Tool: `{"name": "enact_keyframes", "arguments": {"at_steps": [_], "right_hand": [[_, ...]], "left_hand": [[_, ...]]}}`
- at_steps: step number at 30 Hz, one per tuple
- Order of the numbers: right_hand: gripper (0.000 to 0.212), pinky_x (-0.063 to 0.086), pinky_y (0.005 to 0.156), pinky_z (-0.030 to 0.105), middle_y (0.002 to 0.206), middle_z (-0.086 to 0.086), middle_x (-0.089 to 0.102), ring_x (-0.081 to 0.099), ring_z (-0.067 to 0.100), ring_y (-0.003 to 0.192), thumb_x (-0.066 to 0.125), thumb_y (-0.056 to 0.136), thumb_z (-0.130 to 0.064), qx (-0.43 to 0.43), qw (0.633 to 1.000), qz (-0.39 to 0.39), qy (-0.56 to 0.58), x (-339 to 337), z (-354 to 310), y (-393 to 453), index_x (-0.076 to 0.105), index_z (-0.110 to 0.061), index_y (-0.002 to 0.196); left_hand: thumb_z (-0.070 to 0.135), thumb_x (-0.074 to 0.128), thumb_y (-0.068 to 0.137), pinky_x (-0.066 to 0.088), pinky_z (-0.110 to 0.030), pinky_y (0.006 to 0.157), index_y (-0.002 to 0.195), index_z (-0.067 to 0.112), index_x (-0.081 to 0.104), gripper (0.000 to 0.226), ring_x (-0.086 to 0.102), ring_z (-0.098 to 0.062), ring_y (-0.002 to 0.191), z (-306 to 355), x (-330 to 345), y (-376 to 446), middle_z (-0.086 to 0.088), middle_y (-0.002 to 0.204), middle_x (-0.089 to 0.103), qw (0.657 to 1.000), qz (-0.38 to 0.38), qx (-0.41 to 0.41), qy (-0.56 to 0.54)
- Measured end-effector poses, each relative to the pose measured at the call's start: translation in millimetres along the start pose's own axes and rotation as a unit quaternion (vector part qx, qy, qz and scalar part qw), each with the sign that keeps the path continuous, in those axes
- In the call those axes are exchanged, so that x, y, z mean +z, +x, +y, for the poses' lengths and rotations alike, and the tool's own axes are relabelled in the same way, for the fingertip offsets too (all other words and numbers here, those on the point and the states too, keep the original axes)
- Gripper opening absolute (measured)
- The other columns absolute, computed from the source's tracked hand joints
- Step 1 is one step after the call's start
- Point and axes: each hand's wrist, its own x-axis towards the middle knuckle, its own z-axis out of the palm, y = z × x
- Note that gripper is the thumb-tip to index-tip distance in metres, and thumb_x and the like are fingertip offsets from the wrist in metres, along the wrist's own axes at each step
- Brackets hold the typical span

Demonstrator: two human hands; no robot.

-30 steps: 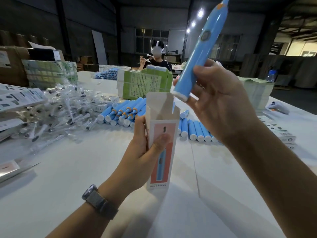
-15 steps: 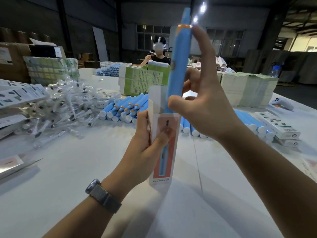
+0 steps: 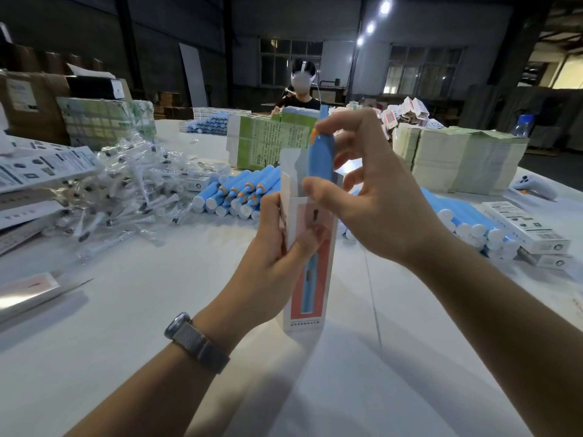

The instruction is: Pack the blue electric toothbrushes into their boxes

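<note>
**Toothbrush halfway into its box**

Lower than half a second ago, the blue toothbrush now stands with its bottom part inside the open box, upright on the white surface. Right hand pinches the handle between thumb and forefinger, other fingers spread loose. Left hand grips the box, thumb across its front. Beyond the fingers lie loose toothbrushes (plenty left). A skewed push could snag the flap and buckle the cardboard.

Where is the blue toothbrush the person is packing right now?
In the head view, the blue toothbrush is at centre, upright and partly down inside the open box; the right hand pinches its top and the left hand holds the box.
</note>
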Motion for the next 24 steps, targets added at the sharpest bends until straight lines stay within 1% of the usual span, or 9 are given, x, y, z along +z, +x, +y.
{"name": "enact_keyframes", "arguments": {"at_steps": [5, 8, 10, 12, 14, 17, 20, 22, 24], "right_hand": [[0.034, 0.048, 0.071, 0.026, 0.103, -0.021, 0.057, 0.057, 0.008, 0.095, 0.07, 0.084, -0.023, -0.018, 0.998, 0.045, 0.048, 7.8, 5.2, -4.3, 0.05, -0.034, 0.109], [0.035, 0.055, 0.074, 0.043, 0.102, -0.009, 0.061, 0.059, 0.017, 0.098, 0.073, 0.083, -0.016, -0.015, 0.993, 0.041, 0.111, 8.6, 7.4, -6.3, 0.053, -0.039, 0.101], [0.035, 0.053, 0.076, 0.053, 0.103, -0.003, 0.061, 0.059, 0.021, 0.1, 0.074, 0.081, -0.014, -0.012, 0.99, 0.039, 0.134, 9.0, 8.4, -6.2, 0.055, -0.038, 0.098], [0.029, 0.055, 0.074, 0.051, 0.103, 0.0, 0.055, 0.057, 0.022, 0.103, 0.075, 0.079, -0.012, -0.014, 0.988, 0.036, 0.148, 8.0, 9.7, -5.2, 0.06, -0.033, 0.093], [0.02, 0.054, 0.072, 0.042, 0.103, -0.002, 0.049, 0.053, 0.016, 0.102, 0.075, 0.079, -0.012, -0.022, 0.989, 0.024, 0.144, 7.3, 12.2, -5.7, 0.064, -0.028, 0.084], [0.014, 0.05, 0.073, 0.033, 0.104, -0.005, 0.047, 0.052, 0.012, 0.095, 0.073, 0.082, -0.02, -0.034, 0.994, 0.015, 0.106, 7.7, 15.1, -7.9, 0.064, -0.026, 0.074], [0.011, 0.05, 0.073, 0.037, 0.104, -0.006, 0.048, 0.052, 0.013, 0.094, 0.07, 0.082, -0.027, -0.056, 0.995, 0.016, 0.083, 7.9, 14.6, -7.0, 0.063, -0.029, 0.074], [0.011, 0.05, 0.072, 0.038, 0.103, -0.004, 0.049, 0.053, 0.014, 0.095, 0.073, 0.082, -0.022, -0.059, 0.995, 0.012, 0.084, 9.0, 15.7, -6.8, 0.064, -0.027, 0.077], [0.013, 0.046, 0.069, 0.031, 0.1, -0.003, 0.05, 0.053, 0.014, 0.096, 0.073, 0.082, -0.013, -0.053, 0.993, 0.025, 0.107, 14.7, 13.9, -5.0, 0.065, -0.024, 0.08]], "left_hand": [[0.044, 0.063, 0.086, 0.06, -0.054, 0.082, 0.105, 0.04, 0.045, 0.027, 0.069, -0.038, 0.094, 1.8, -5.3, 1.0, -0.009, 0.101, 0.063, 1.0, -0.019, -0.012, -0.016], [0.042, 0.066, 0.085, 0.059, -0.056, 0.083, 0.104, 0.038, 0.047, 0.028, 0.068, -0.042, 0.095, 4.3, -6.5, 0.8, -0.017, 0.104, 0.063, 0.999, -0.024, -0.016, -0.03], [0.041, 0.066, 0.084, 0.059, -0.055, 0.084, 0.105, 0.035, 0.046, 0.03, 0.068, -0.043, 0.096, 5.9, -6.1, 0.3, -0.02, 0.104, 0.062, 0.999, -0.026, -0.02, -0.037], [0.038, 0.068, 0.085, 0.059, -0.053, 0.084, 0.108, 0.032, 0.045, 0.033, 0.068, -0.043, 0.097, 7.2, -6.2, -0.1, -0.02, 0.104, 0.063, 0.998, -0.03, -0.022, -0.044], [0.028, 0.067, 0.089, 0.06, -0.05, 0.084, 0.112, 0.027, 0.042, 0.033, 0.067, -0.042, 0.098, 7.6, -7.1, -0.7, -0.019, 0.104, 0.063, 0.998, -0.032, -0.02, -0.042], [0.023, 0.063, 0.089, 0.061, -0.042, 0.082, 0.109, 0.028, 0.042, 0.029, 0.068, -0.037, 0.097, 8.7, -7.7, 0.4, -0.014, 0.101, 0.063, 0.999, -0.031, -0.022, -0.027], [0.025, 0.064, 0.089, 0.062, -0.043, 0.081, 0.107, 0.033, 0.043, 0.029, 0.071, -0.034, 0.096, 10.4, -10.2, 0.6, -0.011, 0.1, 0.064, 0.999, -0.031, -0.027, -0.021], [0.024, 0.065, 0.089, 0.061, -0.045, 0.082, 0.109, 0.033, 0.044, 0.03, 0.071, -0.033, 0.096, 12.2, -12.7, -0.2, -0.008, 0.102, 0.066, 0.999, -0.031, -0.031, -0.03], [0.018, 0.065, 0.089, 0.061, -0.048, 0.083, 0.114, 0.03, 0.046, 0.034, 0.07, -0.037, 0.097, 13.5, -16.3, -1.0, -0.007, 0.103, 0.067, 0.998, -0.031, -0.033, -0.049]]}}
